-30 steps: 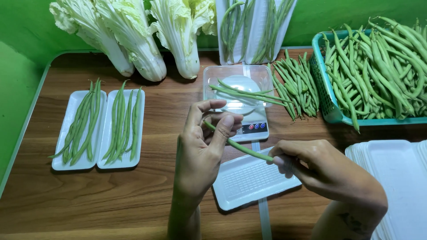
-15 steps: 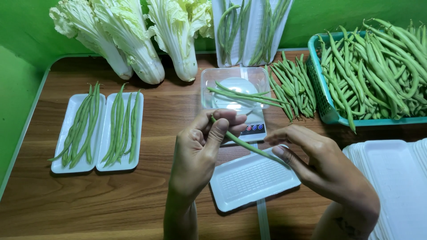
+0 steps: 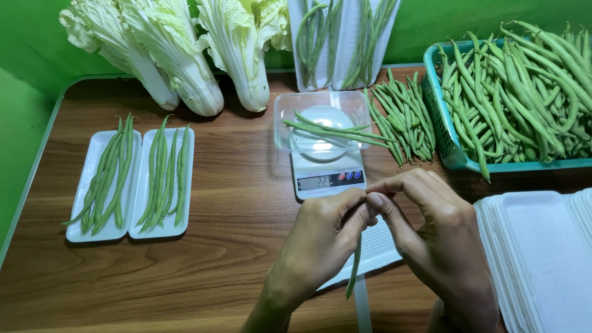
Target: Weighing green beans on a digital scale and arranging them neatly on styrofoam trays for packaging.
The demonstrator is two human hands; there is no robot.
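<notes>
My left hand (image 3: 324,237) and my right hand (image 3: 431,228) meet fingertip to fingertip over the table, both pinching the top end of one long green bean (image 3: 354,268) that hangs down between them. Under the hands lies a white foam tray (image 3: 376,250), mostly hidden. Just beyond the hands stands a small white kitchen scale (image 3: 325,171) with a clear plastic tub (image 3: 287,123) on it holding a few green beans (image 3: 333,131).
Two white trays of beans (image 3: 132,179) lie at the left. Three napa cabbages (image 3: 185,55) and two upright bean trays (image 3: 342,37) lean on the green wall. Loose beans (image 3: 401,117), a teal basket of beans (image 3: 518,92) and stacked foam trays (image 3: 542,259) are at the right.
The bean has swung from lying slanted between my hands to hanging straight down. Both hands have come together at its top end, lower and closer to me.
</notes>
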